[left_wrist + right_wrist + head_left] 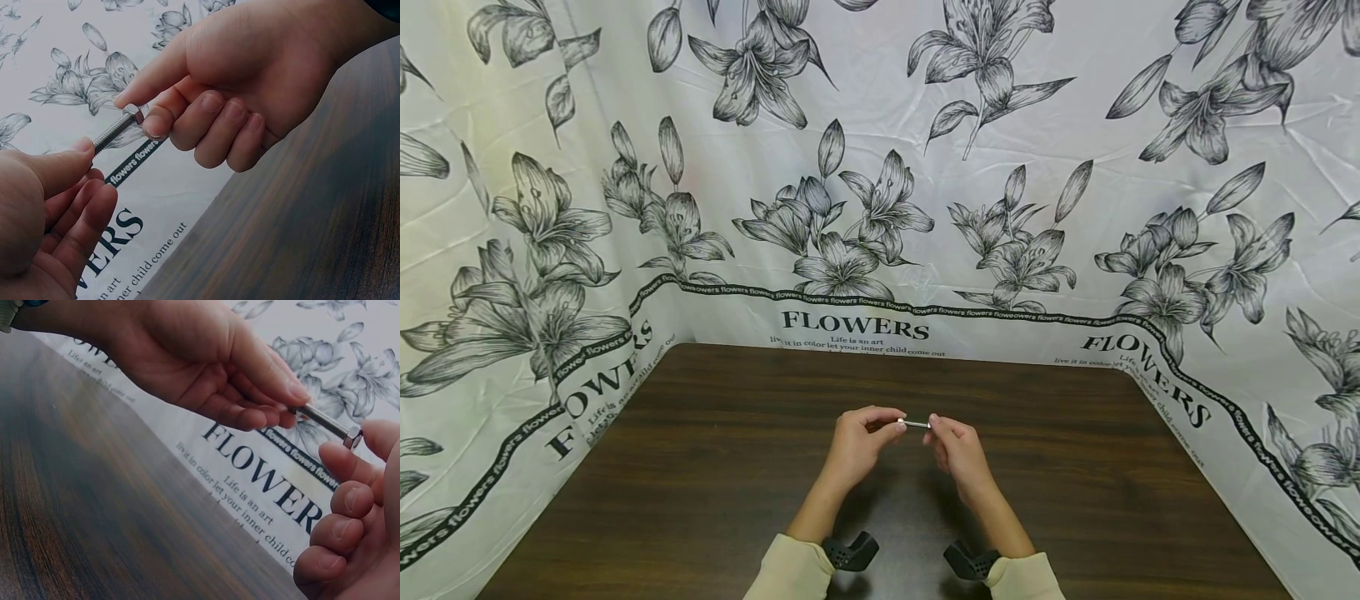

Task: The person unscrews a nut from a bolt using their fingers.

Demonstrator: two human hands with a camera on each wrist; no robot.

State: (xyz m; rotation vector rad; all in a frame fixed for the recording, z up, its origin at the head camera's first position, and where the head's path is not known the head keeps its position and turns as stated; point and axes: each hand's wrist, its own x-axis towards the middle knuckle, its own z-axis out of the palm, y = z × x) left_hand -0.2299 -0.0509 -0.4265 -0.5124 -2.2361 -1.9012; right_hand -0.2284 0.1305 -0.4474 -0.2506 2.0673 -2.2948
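Note:
Between the two hands, above the table, is a silver metal bolt (112,132) with a threaded shank and a hexagonal end. My left hand (855,443) pinches the threaded end between thumb and fingers, hiding its tip. In the right wrist view that left hand (187,359) reaches in from the upper left. At the other end, the thumb and forefinger of my right hand (961,457) pinch the bolt around its hexagonal end (353,436). The other right fingers are curled towards the palm, as the left wrist view shows.
A dark brown wood-grain table (737,467) lies beneath both hands. White cloth (880,83) printed with black flowers and lettering hangs around its back and sides. Each wrist bears a black device (852,552) just beyond a cream sleeve (790,571).

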